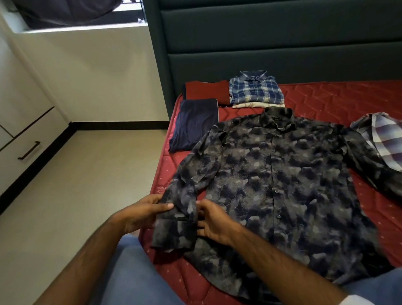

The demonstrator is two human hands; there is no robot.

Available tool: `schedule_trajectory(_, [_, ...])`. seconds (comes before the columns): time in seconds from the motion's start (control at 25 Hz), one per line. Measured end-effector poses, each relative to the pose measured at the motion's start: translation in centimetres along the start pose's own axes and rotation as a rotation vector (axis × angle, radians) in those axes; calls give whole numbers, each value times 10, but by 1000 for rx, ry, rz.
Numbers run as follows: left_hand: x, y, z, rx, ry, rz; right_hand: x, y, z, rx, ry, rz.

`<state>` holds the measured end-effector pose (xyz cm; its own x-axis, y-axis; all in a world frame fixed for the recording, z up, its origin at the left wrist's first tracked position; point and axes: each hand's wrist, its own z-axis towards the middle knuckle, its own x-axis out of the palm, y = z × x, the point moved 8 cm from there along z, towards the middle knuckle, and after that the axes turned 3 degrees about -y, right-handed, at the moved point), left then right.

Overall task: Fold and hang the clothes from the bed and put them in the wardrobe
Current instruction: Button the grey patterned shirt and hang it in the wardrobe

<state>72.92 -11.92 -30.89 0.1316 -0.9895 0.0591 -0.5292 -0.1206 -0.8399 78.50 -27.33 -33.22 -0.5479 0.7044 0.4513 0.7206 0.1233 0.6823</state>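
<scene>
A dark camouflage-patterned shirt lies spread out, buttons up, on the red mattress. Its left sleeve is folded down along the mattress's left edge. My left hand grips that sleeve near the cuff, thumb on top. My right hand pinches the same sleeve just to the right, beside the shirt's body. The cuff end hangs between my hands. The shirt's right sleeve stretches toward the right border of the view.
Folded clothes lie near the dark headboard: a maroon piece, a navy piece, a blue plaid shirt on a cream one. An unfolded purple plaid shirt lies at right. White drawers stand left of the beige floor.
</scene>
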Motion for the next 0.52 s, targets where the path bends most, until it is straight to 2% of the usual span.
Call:
schedule_trajectory(0.16, [-13,0,0,88,-138,8,7,10,-6,-132,-18,-217])
schedule_trajectory(0.24, [-28,-9,-1,180,-306,283,13,12,0,-148,-8,-285])
schedule_trajectory(0.32, [-46,-16,-5,181,-516,683,12,13,5,-129,-37,-444])
schedule_trajectory(0.36, [-47,-18,-7,158,-563,785,10,14,6,-118,-45,-518])
schedule_trajectory(0.44, [-42,-17,0,144,-553,805,-1,20,7,-100,-51,-549])
schedule_trajectory(0.52, [-39,-11,12,95,-557,685,-20,30,6,-93,-99,-519])
